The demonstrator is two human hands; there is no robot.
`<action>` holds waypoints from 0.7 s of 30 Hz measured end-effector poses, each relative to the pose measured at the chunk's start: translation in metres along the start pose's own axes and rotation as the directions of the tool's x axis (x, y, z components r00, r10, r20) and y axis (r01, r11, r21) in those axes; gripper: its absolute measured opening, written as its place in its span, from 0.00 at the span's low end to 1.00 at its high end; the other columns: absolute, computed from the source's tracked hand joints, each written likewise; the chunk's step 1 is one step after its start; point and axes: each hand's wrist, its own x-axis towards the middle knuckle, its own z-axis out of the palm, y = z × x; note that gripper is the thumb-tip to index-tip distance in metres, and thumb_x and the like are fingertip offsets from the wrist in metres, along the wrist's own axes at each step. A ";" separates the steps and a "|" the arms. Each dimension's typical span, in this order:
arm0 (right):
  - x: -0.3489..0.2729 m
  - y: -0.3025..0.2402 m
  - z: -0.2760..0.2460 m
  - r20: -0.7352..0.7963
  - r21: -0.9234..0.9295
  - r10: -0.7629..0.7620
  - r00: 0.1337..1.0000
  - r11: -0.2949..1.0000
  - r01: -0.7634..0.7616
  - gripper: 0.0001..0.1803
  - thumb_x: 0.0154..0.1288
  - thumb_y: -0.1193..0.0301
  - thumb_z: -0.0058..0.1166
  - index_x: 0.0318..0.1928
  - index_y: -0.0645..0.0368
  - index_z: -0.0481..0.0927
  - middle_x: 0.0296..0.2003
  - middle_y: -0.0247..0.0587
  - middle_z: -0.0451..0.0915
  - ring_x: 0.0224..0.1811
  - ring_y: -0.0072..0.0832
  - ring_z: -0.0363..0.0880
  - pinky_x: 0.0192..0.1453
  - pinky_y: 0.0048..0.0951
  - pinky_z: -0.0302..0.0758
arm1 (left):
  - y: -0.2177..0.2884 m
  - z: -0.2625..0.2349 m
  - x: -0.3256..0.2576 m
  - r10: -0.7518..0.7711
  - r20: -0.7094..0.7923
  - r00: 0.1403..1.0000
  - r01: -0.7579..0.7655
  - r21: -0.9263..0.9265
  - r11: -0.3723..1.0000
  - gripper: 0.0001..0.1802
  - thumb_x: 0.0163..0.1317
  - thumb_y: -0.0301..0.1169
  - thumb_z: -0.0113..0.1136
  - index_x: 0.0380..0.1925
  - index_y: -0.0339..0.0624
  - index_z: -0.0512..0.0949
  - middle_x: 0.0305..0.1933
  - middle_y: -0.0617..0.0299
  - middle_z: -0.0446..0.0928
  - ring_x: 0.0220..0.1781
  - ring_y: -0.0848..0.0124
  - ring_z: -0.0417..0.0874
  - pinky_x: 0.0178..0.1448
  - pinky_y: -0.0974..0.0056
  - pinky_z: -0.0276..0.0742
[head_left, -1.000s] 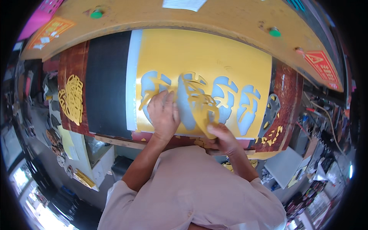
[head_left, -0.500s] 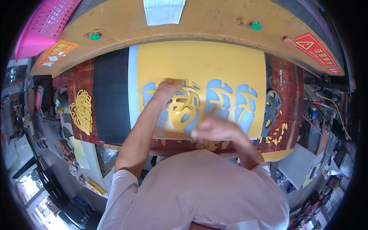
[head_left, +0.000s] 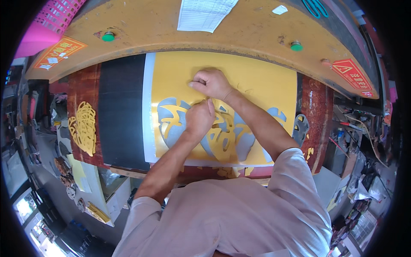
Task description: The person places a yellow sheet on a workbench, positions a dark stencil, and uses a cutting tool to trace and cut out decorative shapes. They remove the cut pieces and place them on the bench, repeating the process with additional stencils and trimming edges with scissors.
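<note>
Your left hand (head_left: 200,116) is at the far end of a yellow holey piece (head_left: 224,153). Its fingers are bunched up narrow, but I can't tell if they pinch the piece. Your right hand (head_left: 210,83) is just beyond it, over the plain part of the yellow sheet (head_left: 180,73), with curled fingers. I can't tell if it holds some small bit.

The piece is at the middle of the table (head_left: 85,83), between the pale openings (head_left: 173,133), near the front edge. Its long line goes from the back edge toward the front edge, and the front end leans a little to the right. I can't tell which end is its true front, or if it lies flat.

It looks like you are in the middle of working the cut piece free from its waste bits. I think the next move calls for a soft hold with your left hand and a small, careful pick with your right, so the thin strips don't tear.

A heap of yellow pieces (head_left: 83,130) lies by the table's left edge.
</note>
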 end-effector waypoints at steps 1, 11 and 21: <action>-0.002 0.001 0.001 -0.047 0.006 -0.051 0.998 0.999 0.052 0.18 0.67 0.57 0.70 0.29 0.56 0.81 0.24 0.38 0.82 0.28 0.40 0.83 0.35 0.41 0.79 | -0.004 0.001 -0.002 0.021 0.036 0.999 -0.022 0.045 0.999 0.26 0.81 0.40 0.48 0.25 0.37 0.81 0.25 0.41 0.83 0.24 0.48 0.86 0.30 0.45 0.82; 0.009 -0.018 -0.004 -0.003 -0.051 0.068 0.998 0.996 -0.068 0.13 0.69 0.66 0.63 0.27 0.55 0.79 0.24 0.47 0.79 0.28 0.46 0.80 0.35 0.47 0.78 | -0.018 -0.005 -0.003 0.106 0.058 0.993 -0.094 -0.184 0.978 0.16 0.78 0.33 0.50 0.31 0.37 0.78 0.34 0.41 0.83 0.36 0.40 0.86 0.43 0.41 0.81; 0.054 -0.152 -0.338 -0.407 -0.604 -0.167 0.898 0.787 -0.127 0.19 0.76 0.62 0.56 0.60 0.58 0.84 0.45 0.57 0.89 0.49 0.46 0.90 0.54 0.44 0.85 | -0.009 0.006 -0.031 -0.370 0.258 0.892 0.429 -0.739 0.519 0.21 0.81 0.41 0.56 0.59 0.36 0.84 0.42 0.54 0.87 0.42 0.69 0.86 0.49 0.62 0.82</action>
